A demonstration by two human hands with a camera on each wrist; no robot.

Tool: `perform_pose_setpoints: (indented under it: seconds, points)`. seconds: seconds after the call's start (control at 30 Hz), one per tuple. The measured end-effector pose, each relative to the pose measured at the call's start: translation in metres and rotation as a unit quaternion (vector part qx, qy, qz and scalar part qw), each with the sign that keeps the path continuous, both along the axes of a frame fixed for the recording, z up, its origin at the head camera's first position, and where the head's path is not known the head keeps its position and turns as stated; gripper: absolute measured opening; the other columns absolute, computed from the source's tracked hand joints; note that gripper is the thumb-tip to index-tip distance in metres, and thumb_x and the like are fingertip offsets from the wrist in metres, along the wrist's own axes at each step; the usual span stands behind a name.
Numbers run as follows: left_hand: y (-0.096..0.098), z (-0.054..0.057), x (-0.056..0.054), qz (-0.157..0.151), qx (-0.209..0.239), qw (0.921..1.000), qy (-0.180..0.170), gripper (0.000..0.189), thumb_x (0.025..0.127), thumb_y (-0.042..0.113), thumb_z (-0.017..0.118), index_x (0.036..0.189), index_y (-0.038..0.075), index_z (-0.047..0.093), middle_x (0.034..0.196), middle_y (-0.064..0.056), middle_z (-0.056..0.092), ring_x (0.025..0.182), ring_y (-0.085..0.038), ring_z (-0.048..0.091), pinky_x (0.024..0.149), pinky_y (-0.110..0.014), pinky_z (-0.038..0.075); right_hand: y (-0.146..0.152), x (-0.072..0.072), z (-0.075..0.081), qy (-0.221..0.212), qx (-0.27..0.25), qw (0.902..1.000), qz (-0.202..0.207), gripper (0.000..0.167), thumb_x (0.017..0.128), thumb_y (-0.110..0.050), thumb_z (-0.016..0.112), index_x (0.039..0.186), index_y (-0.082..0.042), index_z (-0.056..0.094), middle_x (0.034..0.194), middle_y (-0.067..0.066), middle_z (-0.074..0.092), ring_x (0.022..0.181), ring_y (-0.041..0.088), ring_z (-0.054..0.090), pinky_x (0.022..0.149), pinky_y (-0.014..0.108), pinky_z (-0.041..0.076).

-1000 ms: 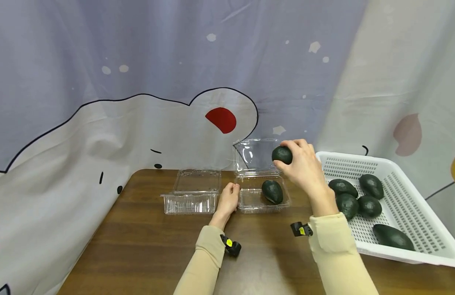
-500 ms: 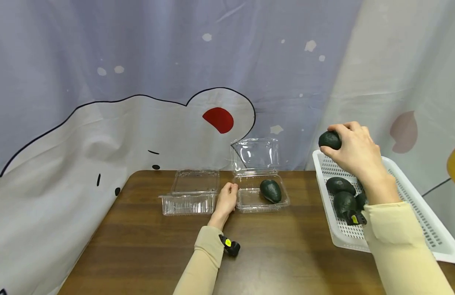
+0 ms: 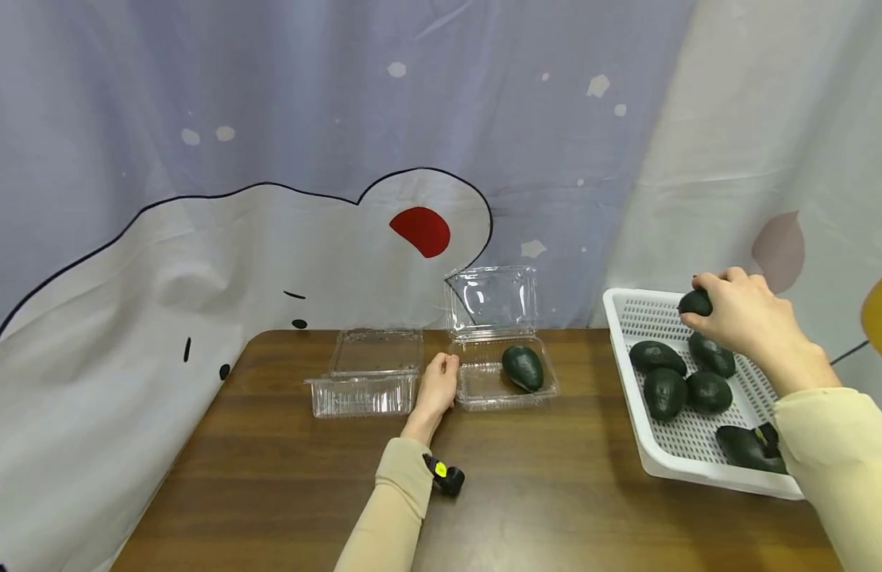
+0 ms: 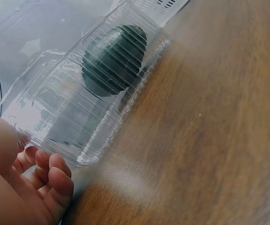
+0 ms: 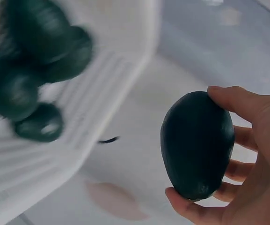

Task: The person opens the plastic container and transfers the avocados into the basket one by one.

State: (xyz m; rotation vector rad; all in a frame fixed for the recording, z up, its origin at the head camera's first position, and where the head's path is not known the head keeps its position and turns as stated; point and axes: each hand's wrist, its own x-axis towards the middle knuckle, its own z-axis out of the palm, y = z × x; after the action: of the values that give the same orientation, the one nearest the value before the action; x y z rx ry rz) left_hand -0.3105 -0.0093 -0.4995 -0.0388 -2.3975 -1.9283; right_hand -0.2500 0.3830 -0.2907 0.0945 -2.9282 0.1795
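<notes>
My right hand (image 3: 752, 314) grips a dark green avocado (image 5: 198, 145) between thumb and fingertips, held up over the back of the white basket (image 3: 651, 465). In the right wrist view that avocado hangs apart from the blurred ones in the basket. With curled fingers, my left hand (image 3: 436, 389) pinches the left edge of a clear plastic clamshell container (image 4: 69, 117). Its lid (image 3: 493, 302) stands raised at the back. One avocado (image 3: 523, 369) lies in the right half of this container, seen through the ribbed wall in the left wrist view.
Several avocados (image 3: 665, 393) lie in the basket, one partly covered by the right wrist camera (image 3: 766, 439). Left of my left hand stands a second clear clamshell (image 3: 364, 396), its lid folded back. A patterned curtain (image 3: 305, 262) hangs behind the wooden table (image 3: 527, 492).
Holding the avocado, my right hand has moved right from near the clamshell's lid to above the basket, and has come down a little since half a second ago. My left hand has stayed put.
</notes>
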Motion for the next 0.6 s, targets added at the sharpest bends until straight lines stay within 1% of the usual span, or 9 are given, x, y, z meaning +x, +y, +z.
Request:
perform_pose_setpoints:
  seconds: [0.07,0.17,0.3,0.4,0.53,0.6]
  points:
    - [0.000,0.000,0.001,-0.003,0.003,1.0000,0.001,0.028,0.106,0.025,0.044,0.089,0.003,0.052,0.057,0.001,0.038,0.038,-0.011,0.034,0.036,-0.023,0.033,0.012,-0.001,-0.009,-0.020,0.015,0.9997,-0.004,0.063,0.088,-0.037,0.068,0.133,0.001,0.045,0.122,0.035,0.038,0.106,0.060,0.036,0.066,0.075,0.038]
    - [0.001,-0.001,0.002,-0.002,0.007,1.0000,0.000,0.027,0.105,0.024,0.044,0.087,0.006,0.051,0.056,0.001,0.038,0.038,-0.011,0.034,0.035,-0.023,0.033,0.029,-0.001,-0.021,-0.038,0.022,0.9989,-0.014,0.065,0.086,-0.038,0.070,0.130,0.003,0.045,0.119,0.037,0.040,0.104,0.063,0.039,0.066,0.075,0.038]
    - [0.001,-0.001,0.001,-0.001,0.012,0.9999,-0.002,0.027,0.105,0.024,0.045,0.086,0.006,0.051,0.056,0.001,0.038,0.038,-0.011,0.035,0.035,-0.023,0.033,0.047,-0.001,-0.035,-0.054,0.021,0.9979,-0.028,0.060,0.083,-0.038,0.073,0.118,0.004,0.050,0.110,0.037,0.045,0.099,0.062,0.043,0.064,0.073,0.039]
    - [0.001,-0.001,0.000,-0.003,0.013,0.9999,-0.004,0.028,0.105,0.024,0.044,0.086,0.005,0.050,0.057,0.001,0.038,0.039,-0.011,0.035,0.035,-0.023,0.033,0.057,-0.002,-0.044,-0.071,0.021,0.9964,-0.042,0.058,0.082,-0.041,0.073,0.111,0.004,0.051,0.105,0.036,0.049,0.094,0.060,0.047,0.062,0.071,0.040]
    - [0.001,-0.001,0.000,-0.002,0.010,0.9999,-0.005,0.027,0.105,0.024,0.044,0.087,0.005,0.050,0.056,0.001,0.038,0.038,-0.011,0.035,0.035,-0.023,0.033,0.068,-0.003,-0.053,-0.111,0.022,0.9914,-0.065,0.061,0.081,-0.043,0.072,0.110,0.007,0.051,0.102,0.040,0.050,0.089,0.061,0.050,0.061,0.068,0.042]
    - [0.001,-0.001,0.000,-0.002,0.008,0.9999,-0.006,0.027,0.105,0.024,0.044,0.088,0.004,0.052,0.056,0.001,0.038,0.037,-0.011,0.035,0.035,-0.023,0.033,0.069,-0.003,-0.056,-0.132,0.026,0.9879,-0.077,0.061,0.080,-0.041,0.072,0.108,0.009,0.051,0.102,0.041,0.050,0.087,0.062,0.051,0.061,0.067,0.043]
